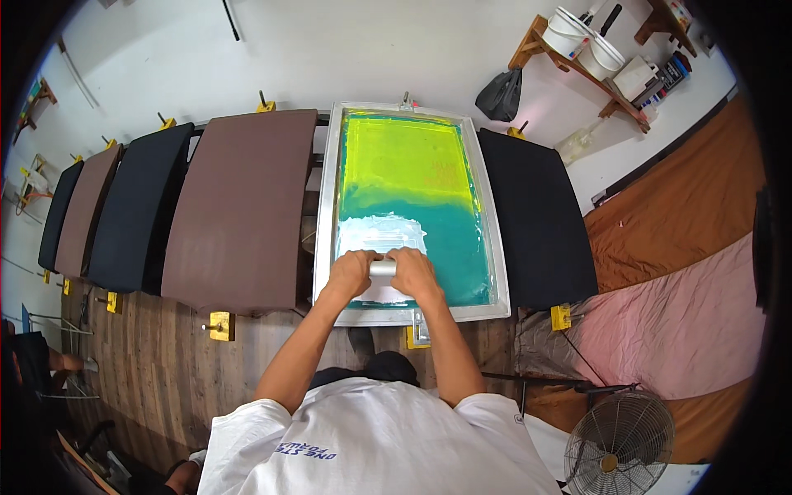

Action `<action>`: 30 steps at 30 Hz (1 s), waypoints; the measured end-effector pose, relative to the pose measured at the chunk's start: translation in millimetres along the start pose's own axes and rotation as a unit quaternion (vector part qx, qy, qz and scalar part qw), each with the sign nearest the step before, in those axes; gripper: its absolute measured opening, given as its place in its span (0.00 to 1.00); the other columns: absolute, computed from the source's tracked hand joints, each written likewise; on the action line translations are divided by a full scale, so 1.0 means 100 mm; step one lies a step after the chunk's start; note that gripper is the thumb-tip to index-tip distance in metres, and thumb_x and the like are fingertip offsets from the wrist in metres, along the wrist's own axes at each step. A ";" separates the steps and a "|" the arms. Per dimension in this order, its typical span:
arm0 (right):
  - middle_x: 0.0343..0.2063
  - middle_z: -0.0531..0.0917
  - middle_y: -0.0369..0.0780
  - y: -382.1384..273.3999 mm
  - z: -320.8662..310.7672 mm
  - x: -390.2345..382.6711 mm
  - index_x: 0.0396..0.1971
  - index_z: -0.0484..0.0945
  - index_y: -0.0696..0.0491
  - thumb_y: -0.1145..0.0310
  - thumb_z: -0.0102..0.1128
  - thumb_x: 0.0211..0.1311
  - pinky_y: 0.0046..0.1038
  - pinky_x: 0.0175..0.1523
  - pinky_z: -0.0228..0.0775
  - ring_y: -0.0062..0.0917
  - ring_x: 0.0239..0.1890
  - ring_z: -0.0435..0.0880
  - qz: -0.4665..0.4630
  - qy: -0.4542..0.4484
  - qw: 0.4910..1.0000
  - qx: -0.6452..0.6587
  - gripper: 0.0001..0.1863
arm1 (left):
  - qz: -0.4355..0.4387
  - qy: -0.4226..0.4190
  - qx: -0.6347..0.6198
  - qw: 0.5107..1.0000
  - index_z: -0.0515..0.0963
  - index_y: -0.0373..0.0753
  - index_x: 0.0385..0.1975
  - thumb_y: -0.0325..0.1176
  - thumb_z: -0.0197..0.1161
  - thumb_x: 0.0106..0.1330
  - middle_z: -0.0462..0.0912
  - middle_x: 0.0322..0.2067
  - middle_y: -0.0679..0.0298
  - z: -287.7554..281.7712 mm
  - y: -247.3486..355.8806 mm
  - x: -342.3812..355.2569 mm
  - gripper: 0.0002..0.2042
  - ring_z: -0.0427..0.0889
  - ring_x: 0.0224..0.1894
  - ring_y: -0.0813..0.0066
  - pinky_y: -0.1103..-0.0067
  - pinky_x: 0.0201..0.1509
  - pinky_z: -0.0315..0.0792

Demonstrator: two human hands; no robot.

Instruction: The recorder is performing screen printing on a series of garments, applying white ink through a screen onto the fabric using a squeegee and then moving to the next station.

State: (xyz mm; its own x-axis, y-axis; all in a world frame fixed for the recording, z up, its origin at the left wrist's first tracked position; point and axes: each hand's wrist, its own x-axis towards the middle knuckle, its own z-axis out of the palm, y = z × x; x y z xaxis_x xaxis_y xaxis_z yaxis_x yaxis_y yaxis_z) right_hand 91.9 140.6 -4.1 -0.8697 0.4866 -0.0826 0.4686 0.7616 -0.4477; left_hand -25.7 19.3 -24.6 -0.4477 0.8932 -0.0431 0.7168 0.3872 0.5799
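Note:
Both my hands grip a silver-handled squeegee near the front of a screen printing frame. My left hand is closed round its left end, and my right hand round its right end. A patch of white ink lies on the mesh just beyond the squeegee, with more white on the near side. The metal screen frame surrounds a mesh that is teal nearer me and yellow-green at the far part. My hands hide most of the blade.
Dark and brown fabric-covered boards stand in a row: a brown one to the left, a black one to the right. Yellow blocks hold bolts at their ends. A fan stands lower right; white buckets sit on a wall shelf.

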 end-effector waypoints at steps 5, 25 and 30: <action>0.38 0.84 0.51 -0.09 0.04 -0.36 0.42 0.84 0.54 0.80 0.60 0.42 0.42 0.50 0.75 0.47 0.43 0.83 0.010 -0.016 1.000 0.009 0.21 | 0.011 0.008 -0.010 1.000 0.83 0.43 0.46 0.18 0.60 0.47 0.85 0.33 0.49 0.11 0.07 -0.36 0.23 0.85 0.35 0.50 0.64 0.42 0.79; 0.48 0.77 0.44 0.12 0.23 -0.48 0.50 0.75 0.54 0.83 0.63 0.39 0.44 0.51 0.73 0.44 0.49 0.77 -0.066 0.035 0.997 -0.012 0.30 | 0.059 0.083 -0.077 0.992 0.79 0.34 0.50 0.12 0.58 0.42 0.77 0.53 0.46 0.25 0.11 -0.50 0.28 0.80 0.49 0.46 0.63 0.55 0.76; 0.47 0.80 0.46 -0.13 0.00 -0.83 0.48 0.79 0.57 0.83 0.60 0.40 0.41 0.55 0.72 0.44 0.51 0.78 -0.032 -0.010 0.999 0.017 0.27 | 0.064 0.061 -0.065 0.994 0.81 0.35 0.47 0.18 0.62 0.47 0.82 0.44 0.48 0.07 0.31 -0.81 0.22 0.83 0.42 0.48 0.63 0.49 0.78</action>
State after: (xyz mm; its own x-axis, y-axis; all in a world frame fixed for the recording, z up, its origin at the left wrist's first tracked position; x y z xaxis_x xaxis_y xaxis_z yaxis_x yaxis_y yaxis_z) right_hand 158.1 90.4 9.0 -0.9008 0.4283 -0.0712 0.4070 0.7759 -0.4820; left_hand 36.6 -39.4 -9.0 -0.4247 0.8956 0.1324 0.7004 0.2323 0.6749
